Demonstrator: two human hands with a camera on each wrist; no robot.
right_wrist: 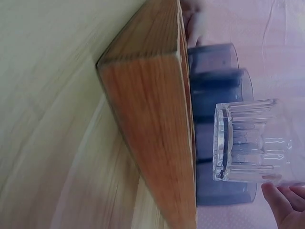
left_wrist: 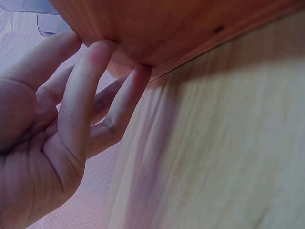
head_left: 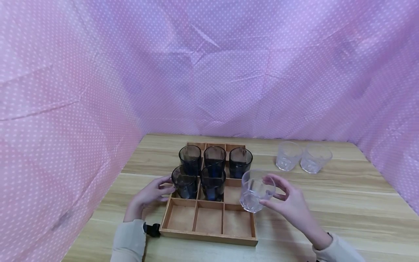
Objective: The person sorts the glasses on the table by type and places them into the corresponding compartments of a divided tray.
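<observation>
My right hand [head_left: 289, 203] pinches a clear faceted drinking glass [head_left: 251, 194] between thumb and fingers. The glass hovers, upright, over the right edge of a wooden tray [head_left: 209, 235] split into square compartments. From the right wrist view, the glass [right_wrist: 252, 143] is seen beside the tray's wall [right_wrist: 143, 105], its base apart from the wood. Several dark tinted glasses [head_left: 212, 187] stand in compartments of the tray's left, middle and far right parts. At the tray's left side, my left hand [head_left: 154, 191] rests its fingertips [left_wrist: 138, 76] against the outer wall [left_wrist: 167, 33].
Two more clear glasses [head_left: 288, 156] stand close together on the wooden table [head_left: 340, 196] at the back right. The tray's front row of compartments [head_left: 209, 220] holds no glass. Pink dotted cloth [head_left: 229, 83] hangs around the table.
</observation>
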